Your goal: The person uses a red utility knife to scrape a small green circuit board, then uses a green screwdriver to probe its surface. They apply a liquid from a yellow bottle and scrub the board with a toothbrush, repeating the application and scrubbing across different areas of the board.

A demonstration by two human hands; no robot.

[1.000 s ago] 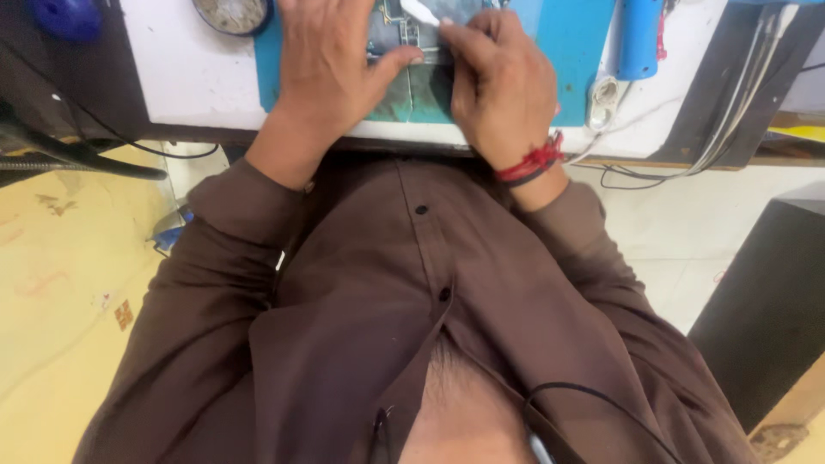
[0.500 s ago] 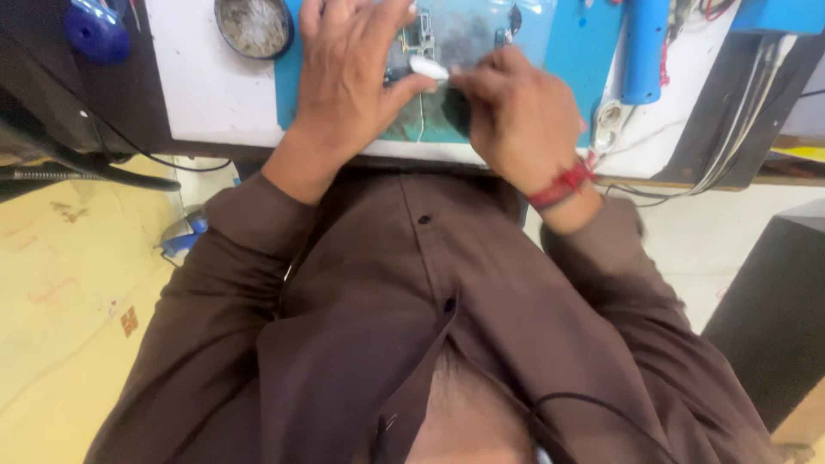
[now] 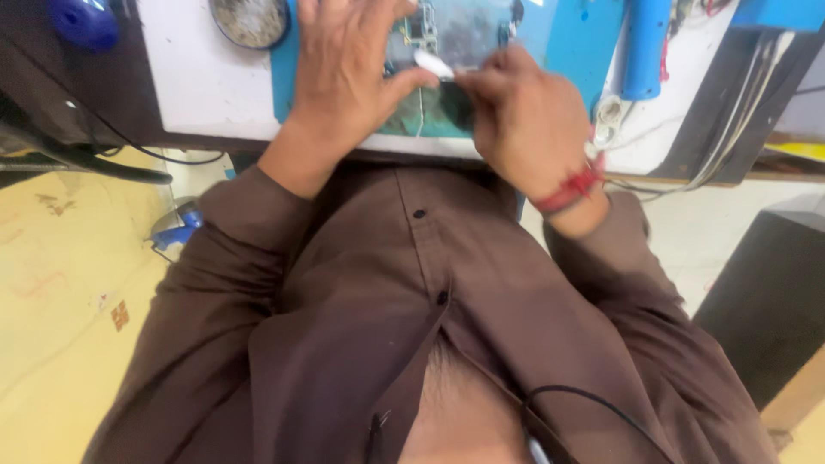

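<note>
The left hand (image 3: 348,73) lies flat on the board (image 3: 460,43); the right hand (image 3: 524,116) pinches 1 white tool (image 3: 432,64) over it.

No packages, labels, signs or lit screens appear in this view.
The only related item is an opened phone (image 3: 455,51), a flat device with its inner circuit parts exposed, lying on the blue work mat (image 3: 576,51) at the near edge of that mat; it shows no display.
</note>
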